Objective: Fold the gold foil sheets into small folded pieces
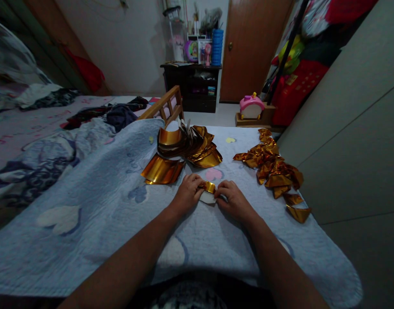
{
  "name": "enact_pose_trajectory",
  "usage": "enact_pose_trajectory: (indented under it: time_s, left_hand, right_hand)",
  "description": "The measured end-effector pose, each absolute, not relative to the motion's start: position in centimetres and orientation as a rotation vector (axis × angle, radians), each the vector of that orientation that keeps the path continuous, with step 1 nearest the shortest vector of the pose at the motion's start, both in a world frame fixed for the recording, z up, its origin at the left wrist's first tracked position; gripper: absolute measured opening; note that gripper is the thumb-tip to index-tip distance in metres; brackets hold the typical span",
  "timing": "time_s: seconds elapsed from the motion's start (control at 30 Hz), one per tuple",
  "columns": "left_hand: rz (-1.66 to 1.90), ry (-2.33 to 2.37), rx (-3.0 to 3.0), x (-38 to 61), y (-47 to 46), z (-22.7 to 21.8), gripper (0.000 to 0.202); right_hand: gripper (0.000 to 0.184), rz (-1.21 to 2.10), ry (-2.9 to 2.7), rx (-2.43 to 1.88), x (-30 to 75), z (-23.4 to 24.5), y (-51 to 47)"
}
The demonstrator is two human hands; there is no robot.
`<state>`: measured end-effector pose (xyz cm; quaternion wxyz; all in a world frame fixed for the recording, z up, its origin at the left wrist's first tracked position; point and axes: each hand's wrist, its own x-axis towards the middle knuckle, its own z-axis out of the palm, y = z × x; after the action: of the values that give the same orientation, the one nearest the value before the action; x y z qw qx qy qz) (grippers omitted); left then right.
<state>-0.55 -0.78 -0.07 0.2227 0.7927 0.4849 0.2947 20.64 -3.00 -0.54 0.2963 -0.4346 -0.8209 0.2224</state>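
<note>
A small piece of gold foil paper (209, 187), white on its underside, lies on the light blue quilt (119, 223) in front of me. My left hand (188, 192) pinches its left side and my right hand (229, 196) pinches its right side, fingers pressed together on the fold. Just beyond my hands lies a stack of flat gold sheets (161, 169), with a curled heap of gold sheets (190, 146) behind it. A pile of folded gold pieces (274, 167) stretches along the quilt's right side.
A grey wall or cabinet face (354, 141) rises close on the right. Rumpled bedding and clothes (71, 128) lie to the left. A wooden chair back (166, 107) stands at the quilt's far edge. Farther off are a dark shelf unit (192, 83), a pink toy (251, 106) and a brown door (251, 47).
</note>
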Motion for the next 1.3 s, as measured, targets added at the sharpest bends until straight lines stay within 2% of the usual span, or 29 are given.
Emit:
enact_pose_trajectory:
  time_s: [0.23,0.43,0.57,0.73,0.9,1.0,1.3]
  left_hand:
    - [0.757,1.169,2.213,-0.5,-1.0,-0.2,0.014]
    - [0.66,1.084,2.207,-0.5,-1.4,1.0,0.008]
    - [0.639,1.004,2.174,-0.5,-1.7,1.3,0.017]
    - [0.635,1.056,2.145,-0.2,-1.7,0.9,0.008]
    - [0.614,1.108,2.168,0.0,-1.7,0.8,0.006]
    - [0.59,1.146,2.205,0.2,-1.7,0.8,0.007]
    - [0.564,1.234,2.221,0.8,-1.8,0.6,0.008]
  right_hand:
    - [0.025,0.616,-2.206,-1.108,20.3,-0.3,-3.0]
    - [0.014,0.647,-2.223,-1.128,20.4,-0.1,-3.0]
    - [0.013,0.687,-2.221,-1.155,20.3,0.0,-3.0]
    - [0.012,0.741,-2.168,-1.207,20.3,0.2,-3.0]
    - [0.024,0.942,-1.953,-1.237,20.3,0.5,-3.0]
    - [0.024,1.028,-1.893,-1.227,20.4,0.5,-2.9]
    - [0.026,0.898,-2.026,-1.212,20.6,0.6,-3.0]
